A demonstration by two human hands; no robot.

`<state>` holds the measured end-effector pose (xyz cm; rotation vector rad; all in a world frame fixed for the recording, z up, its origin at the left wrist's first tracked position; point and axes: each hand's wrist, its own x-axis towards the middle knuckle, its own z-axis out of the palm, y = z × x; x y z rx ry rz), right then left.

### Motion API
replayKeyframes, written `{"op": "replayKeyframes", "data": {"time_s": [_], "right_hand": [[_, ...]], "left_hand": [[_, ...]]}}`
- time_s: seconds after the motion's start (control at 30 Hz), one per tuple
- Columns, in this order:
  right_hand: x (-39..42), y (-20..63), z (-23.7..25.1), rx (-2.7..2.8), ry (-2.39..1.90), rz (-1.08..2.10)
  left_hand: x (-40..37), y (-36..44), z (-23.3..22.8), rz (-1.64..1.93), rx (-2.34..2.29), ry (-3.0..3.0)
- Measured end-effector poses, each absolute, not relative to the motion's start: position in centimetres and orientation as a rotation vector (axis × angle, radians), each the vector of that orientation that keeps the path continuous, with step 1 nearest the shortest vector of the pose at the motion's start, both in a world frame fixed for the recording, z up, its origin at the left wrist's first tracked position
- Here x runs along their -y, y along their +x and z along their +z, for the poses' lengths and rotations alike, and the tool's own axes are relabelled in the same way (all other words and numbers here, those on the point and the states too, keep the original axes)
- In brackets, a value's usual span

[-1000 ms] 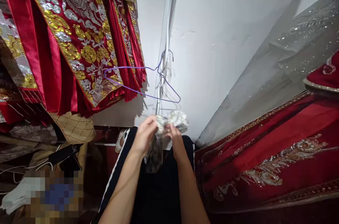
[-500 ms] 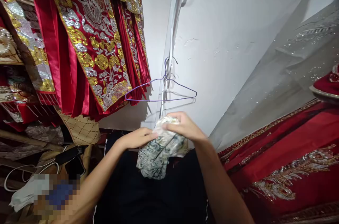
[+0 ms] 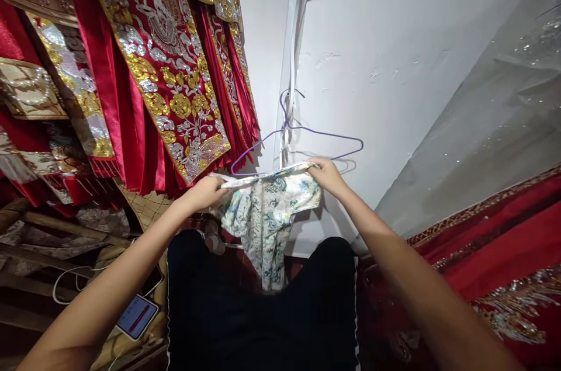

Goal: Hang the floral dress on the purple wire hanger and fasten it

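Observation:
Between my hands a white garment with a blue-green floral print [image 3: 268,207] is stretched by its upper edge, the rest hanging down in gathered folds. My left hand [image 3: 207,191] pinches one end of that edge, and my right hand [image 3: 328,177] grips the other end. Just behind the cloth, a purple wire hanger [image 3: 324,132] hangs against the wall by its hook. The cloth covers part of the hanger's lower bar; whether the two touch I cannot tell.
Red costumes with gold and silver embroidery [image 3: 170,85] hang at the left. A phone [image 3: 138,317] lies on a bamboo seat at lower left, near a white cable [image 3: 59,286]. Sheer sparkly fabric [image 3: 482,125] and red beaded fabric [image 3: 495,254] fill the right side.
My hands have moved apart and slightly up, spreading the bunched garment into a taut upper edge. The hanger has turned and sits tilted. A phone screen now shows lit at lower left.

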<state>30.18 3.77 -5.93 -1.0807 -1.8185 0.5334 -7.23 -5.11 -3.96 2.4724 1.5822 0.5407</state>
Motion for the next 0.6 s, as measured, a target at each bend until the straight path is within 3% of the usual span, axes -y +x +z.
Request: {"op": "replayKeyframes", "data": {"time_s": [0.33,0.47,0.6], "right_hand": [[2.2,31.2,-4.2,1.835,-1.073,0.699],[3.7,31.3,-4.5,1.926,-1.065,0.476],[3.5,33.9,-3.2,1.626,-1.21,0.125]], "left_hand": [[2.6,-1.9,-0.1,1.074,-1.141,2.581],[0.9,-1.5,0.6,1.15,-1.173,2.574],[0.2,-2.4,1.5,1.111,-1.257,2.692]]}}
